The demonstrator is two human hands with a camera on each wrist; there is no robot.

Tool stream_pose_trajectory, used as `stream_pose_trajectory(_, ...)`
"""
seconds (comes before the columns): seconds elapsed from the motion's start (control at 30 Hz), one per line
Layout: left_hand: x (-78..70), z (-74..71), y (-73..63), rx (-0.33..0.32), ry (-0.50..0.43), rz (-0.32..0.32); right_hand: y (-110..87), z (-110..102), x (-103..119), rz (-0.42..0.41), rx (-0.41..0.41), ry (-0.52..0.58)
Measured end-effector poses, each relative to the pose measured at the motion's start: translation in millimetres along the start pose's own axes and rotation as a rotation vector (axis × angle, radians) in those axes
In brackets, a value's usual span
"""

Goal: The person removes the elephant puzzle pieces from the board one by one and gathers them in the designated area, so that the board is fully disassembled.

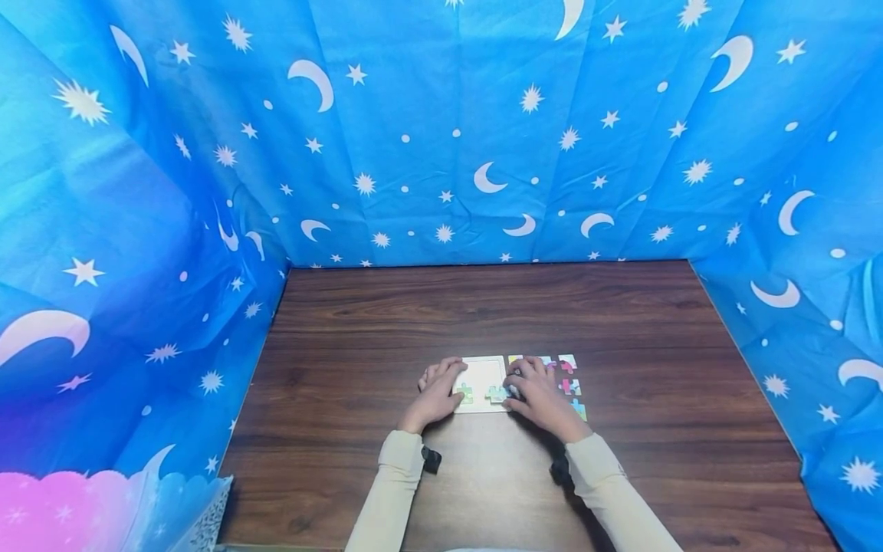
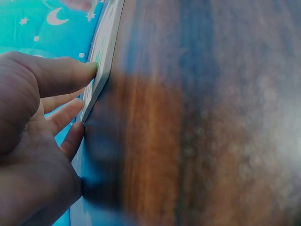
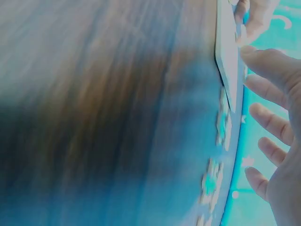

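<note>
A pale puzzle board (image 1: 481,371) with a raised rim lies on the table. My left hand (image 1: 438,392) rests along its left side, fingers extended; in the left wrist view the thumb (image 2: 77,75) lies over the board's edge. Beside that thumb, a green puzzle piece (image 1: 466,393) sits in the lower left corner. My right hand (image 1: 541,392) is at the board's right side, thumb and index finger holding a light blue and green puzzle piece (image 1: 495,394) low on the board. The remaining right fingers (image 3: 270,123) are spread and bent loosely.
Loose puzzle pieces (image 1: 569,386) lie right of the board, some partly hidden under my right hand. The brown wooden table (image 1: 345,337) meets a blue star-and-moon curtain (image 1: 414,169) behind and at both sides. A dark wrist strap (image 1: 431,460) is on my left arm.
</note>
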State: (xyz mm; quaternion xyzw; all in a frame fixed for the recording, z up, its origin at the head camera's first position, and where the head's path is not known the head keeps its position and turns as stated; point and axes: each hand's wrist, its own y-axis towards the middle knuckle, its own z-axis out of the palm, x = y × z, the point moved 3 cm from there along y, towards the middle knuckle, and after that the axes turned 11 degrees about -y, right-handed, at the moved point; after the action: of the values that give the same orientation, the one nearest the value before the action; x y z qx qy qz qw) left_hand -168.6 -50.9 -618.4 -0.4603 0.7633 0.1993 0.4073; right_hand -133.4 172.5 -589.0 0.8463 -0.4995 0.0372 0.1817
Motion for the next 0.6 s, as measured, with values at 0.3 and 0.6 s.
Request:
stream_pose_trajectory(0.3, 4.2, 3.2, 0.9, 0.009, 0.008, -0.002, -30.9, -19.5, -19.2, 0.056, -0.053, -0.039)
stream_pose_trajectory(0.6, 0.5, 0.5, 0.8, -0.007, -0.01, 0.003, -59.6, -26.9, -30.3, 0.114, -0.033, -0.06)
